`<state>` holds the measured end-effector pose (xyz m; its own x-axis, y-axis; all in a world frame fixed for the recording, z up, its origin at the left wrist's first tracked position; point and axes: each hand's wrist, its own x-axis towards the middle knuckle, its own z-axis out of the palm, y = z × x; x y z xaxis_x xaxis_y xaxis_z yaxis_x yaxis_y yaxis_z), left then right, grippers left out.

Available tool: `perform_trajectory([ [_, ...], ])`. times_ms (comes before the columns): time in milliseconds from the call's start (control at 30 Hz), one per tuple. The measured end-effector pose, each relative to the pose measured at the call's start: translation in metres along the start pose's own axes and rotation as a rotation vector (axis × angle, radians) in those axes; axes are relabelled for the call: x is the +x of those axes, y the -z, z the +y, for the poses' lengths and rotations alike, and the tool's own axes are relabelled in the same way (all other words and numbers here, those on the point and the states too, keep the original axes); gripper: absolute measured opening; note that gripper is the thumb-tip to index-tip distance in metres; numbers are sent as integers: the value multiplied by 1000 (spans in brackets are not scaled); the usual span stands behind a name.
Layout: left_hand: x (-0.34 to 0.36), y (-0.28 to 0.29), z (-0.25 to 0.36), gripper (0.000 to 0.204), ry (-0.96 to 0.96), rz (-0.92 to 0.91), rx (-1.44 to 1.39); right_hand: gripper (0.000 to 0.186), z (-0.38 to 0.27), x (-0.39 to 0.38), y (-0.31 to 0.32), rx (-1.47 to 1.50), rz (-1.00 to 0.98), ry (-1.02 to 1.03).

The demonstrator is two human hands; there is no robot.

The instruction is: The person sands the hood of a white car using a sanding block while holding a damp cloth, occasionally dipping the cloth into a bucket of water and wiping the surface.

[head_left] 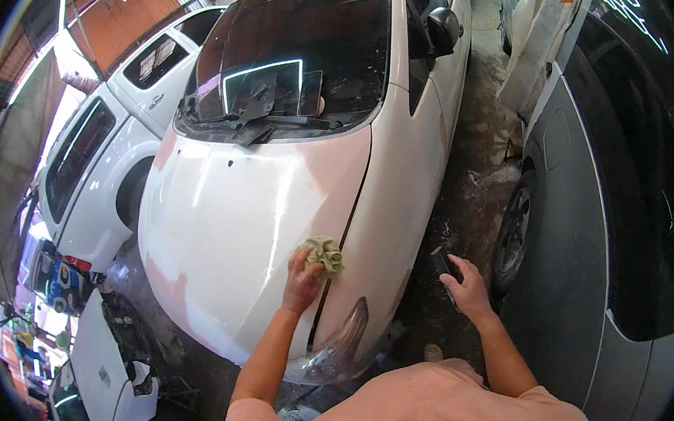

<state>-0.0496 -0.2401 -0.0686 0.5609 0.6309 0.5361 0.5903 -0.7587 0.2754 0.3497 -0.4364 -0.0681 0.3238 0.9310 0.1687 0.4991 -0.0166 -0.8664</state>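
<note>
My left hand grips a crumpled pale green cloth on the white car hood, beside the dark seam along the fender. Pinkish patches show on the hood's edges. My right hand holds a dark block-like object in the gap to the right of the fender, above the floor; what it is exactly I cannot make out. A clouded headlamp sits below the cloth. The windshield has dark pieces resting at its base.
A dark grey vehicle stands close on the right, with translucent sheeting behind it. A narrow floor strip runs between the cars. A white vehicle and another with dismantled parts stand on the left.
</note>
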Motion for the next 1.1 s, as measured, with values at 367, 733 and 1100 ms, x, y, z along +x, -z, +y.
perform_trajectory([
  [367,143,33,-122,33,198,284,5,63,-22,-92,-22,-54,30,-148],
  [733,135,-51,-33,83,-223,-367,308,63,-41,-151,-22,-142,115,-275],
  [1100,71,-1,-78,84,-459,-396,330,63,-70,-191,-57,-143,115,-304],
])
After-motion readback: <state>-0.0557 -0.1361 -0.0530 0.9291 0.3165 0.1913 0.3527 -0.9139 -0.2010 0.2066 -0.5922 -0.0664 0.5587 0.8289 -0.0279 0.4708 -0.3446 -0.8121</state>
